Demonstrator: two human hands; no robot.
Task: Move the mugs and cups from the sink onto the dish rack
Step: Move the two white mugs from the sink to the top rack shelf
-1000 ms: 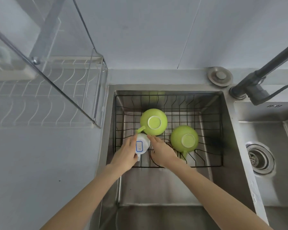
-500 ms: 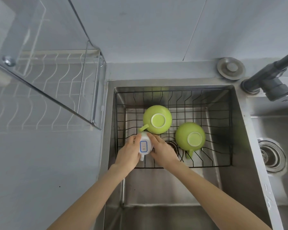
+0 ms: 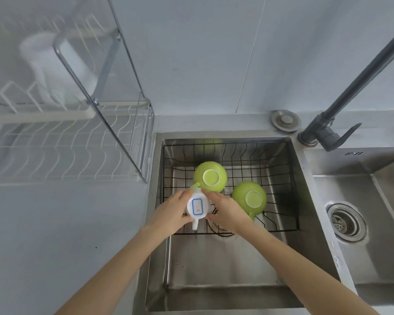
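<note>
A small white mug (image 3: pixel 197 208) with a blue-framed label on its upturned base is held upside down between both my hands, its handle pointing toward me. My left hand (image 3: pixel 172 214) grips its left side and my right hand (image 3: pixel 225 212) its right side, above the black wire basket (image 3: pixel 278 201) in the sink (image 3: pixel 225 269). Two green mugs stand upside down in the basket: one (image 3: pixel 210 179) just behind the white mug, one (image 3: pixel 249 197) to the right of my right hand. The white dish rack (image 3: pixel 62 153) stands on the counter to the left.
A blurred white cup (image 3: pixel 62 62) sits on the rack's upper tier behind a metal frame bar (image 3: pixel 116 123). A dark faucet (image 3: pixel 323 133) rises at the right. A second basin with a drain strainer (image 3: pixel 345 222) lies at the right.
Both hands have lifted the white mug slightly while holding it. The camera has tilted up, showing more of the rack. The green mugs have not moved.
</note>
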